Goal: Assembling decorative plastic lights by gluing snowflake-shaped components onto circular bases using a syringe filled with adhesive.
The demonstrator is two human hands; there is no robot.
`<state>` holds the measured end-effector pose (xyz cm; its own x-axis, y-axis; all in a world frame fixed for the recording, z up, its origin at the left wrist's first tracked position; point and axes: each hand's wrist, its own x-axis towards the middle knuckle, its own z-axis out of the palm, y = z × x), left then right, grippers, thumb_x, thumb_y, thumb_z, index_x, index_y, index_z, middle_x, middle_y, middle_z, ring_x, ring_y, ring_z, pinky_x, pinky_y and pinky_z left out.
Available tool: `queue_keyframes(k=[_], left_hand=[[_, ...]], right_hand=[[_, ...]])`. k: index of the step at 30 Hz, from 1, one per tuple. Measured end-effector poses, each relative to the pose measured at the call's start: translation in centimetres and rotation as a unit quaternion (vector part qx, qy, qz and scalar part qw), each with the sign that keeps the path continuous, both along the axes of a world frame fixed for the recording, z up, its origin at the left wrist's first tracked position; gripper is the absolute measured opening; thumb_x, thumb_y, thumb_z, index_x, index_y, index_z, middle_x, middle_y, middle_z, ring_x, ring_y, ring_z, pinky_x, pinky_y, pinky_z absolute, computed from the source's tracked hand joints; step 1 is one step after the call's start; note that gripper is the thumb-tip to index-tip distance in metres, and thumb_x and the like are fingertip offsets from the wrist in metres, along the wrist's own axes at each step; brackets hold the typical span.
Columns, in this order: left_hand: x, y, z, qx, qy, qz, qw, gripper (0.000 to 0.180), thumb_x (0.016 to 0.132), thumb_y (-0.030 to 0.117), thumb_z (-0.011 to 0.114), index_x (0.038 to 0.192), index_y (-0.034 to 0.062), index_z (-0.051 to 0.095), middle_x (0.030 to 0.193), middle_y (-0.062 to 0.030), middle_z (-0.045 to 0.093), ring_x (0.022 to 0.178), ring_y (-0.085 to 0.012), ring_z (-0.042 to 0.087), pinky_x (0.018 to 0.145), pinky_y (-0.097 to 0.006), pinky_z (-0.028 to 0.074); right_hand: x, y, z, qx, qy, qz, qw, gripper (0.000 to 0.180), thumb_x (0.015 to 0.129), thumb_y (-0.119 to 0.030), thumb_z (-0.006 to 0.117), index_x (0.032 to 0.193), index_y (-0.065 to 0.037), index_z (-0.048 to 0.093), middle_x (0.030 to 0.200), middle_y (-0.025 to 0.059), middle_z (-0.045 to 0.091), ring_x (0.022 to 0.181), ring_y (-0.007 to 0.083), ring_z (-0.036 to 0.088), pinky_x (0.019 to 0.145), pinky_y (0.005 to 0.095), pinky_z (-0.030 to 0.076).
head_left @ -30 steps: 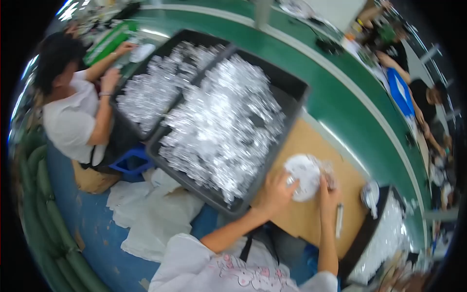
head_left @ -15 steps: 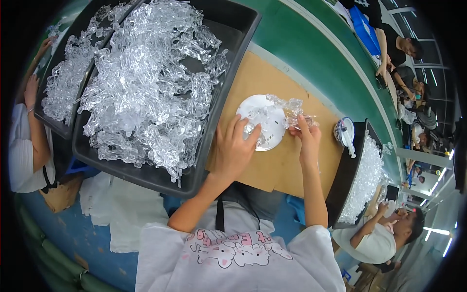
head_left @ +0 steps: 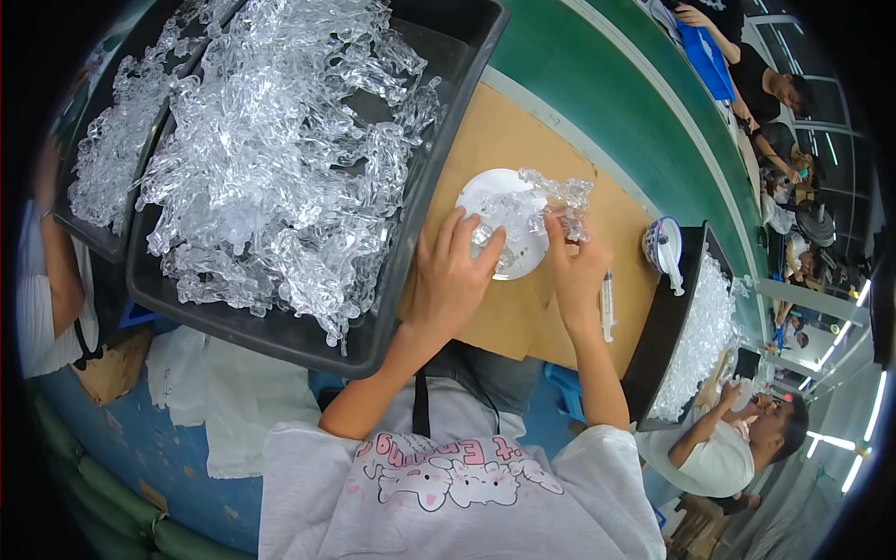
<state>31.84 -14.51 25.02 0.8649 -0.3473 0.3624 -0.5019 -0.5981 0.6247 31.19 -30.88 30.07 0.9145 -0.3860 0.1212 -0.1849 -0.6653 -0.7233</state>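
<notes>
A white round plate [head_left: 481, 191] lies on a brown cardboard sheet [head_left: 523, 131] in front of me. Clear plastic pieces [head_left: 509, 213] rest over the plate. My left hand [head_left: 455, 266] curls at the plate's left edge, its fingertips on a small clear piece. From the right, my right hand [head_left: 577, 266] pinches a branching clear plastic piece [head_left: 567, 193] between thumb and fingers, above the plate's right side. Beside my right wrist lies a syringe [head_left: 608, 306] on the cardboard.
To the left stands a large black tray [head_left: 373, 345] heaped with clear plastic parts [head_left: 280, 140]. At right are a blue-and-white cup [head_left: 653, 245] with a white spoon [head_left: 671, 271] and another black bin [head_left: 644, 373] of clear pieces. Other people sit along the green table [head_left: 551, 56].
My right hand has moved left and inward over the plate, bringing the clear piece with it. The syringe beside my wrist now shows more fully. My left hand stays almost in place.
</notes>
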Motion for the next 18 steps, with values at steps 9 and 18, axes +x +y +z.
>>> queue_keyframes(k=[9, 18], left_hand=[[0.1, 0.2, 0.3, 0.026, -0.046, 0.012, 0.999, 0.032, 0.077, 0.015, 0.065, 0.109, 0.014, 0.063, 0.109, -0.0124, 0.052, 0.115, -0.0302, 0.047, 0.096, -0.059, 0.033], [0.0, -0.1, 0.4, 0.057, -0.055, 0.011, 0.997, 0.033, 0.075, 0.015, 0.067, 0.108, 0.0126, 0.063, 0.108, -0.013, 0.052, 0.114, -0.0298, 0.047, 0.1, -0.064, 0.028]], right_hand=[[-0.5, 0.4, -0.7, -0.122, -0.062, 0.003, 0.991, 0.021, 0.085, -0.015, 0.067, 0.098, 0.0, 0.065, 0.086, 0.0143, 0.069, 0.076, 0.0223, 0.067, 0.068, 0.0305, 0.05], [-0.1, 1.4, 0.2, -0.219, 0.03, 0.026, 0.975, 0.023, 0.085, -0.021, 0.067, 0.095, 0.0, 0.064, 0.077, 0.0125, 0.068, 0.062, 0.0185, 0.065, 0.057, 0.0292, 0.048]])
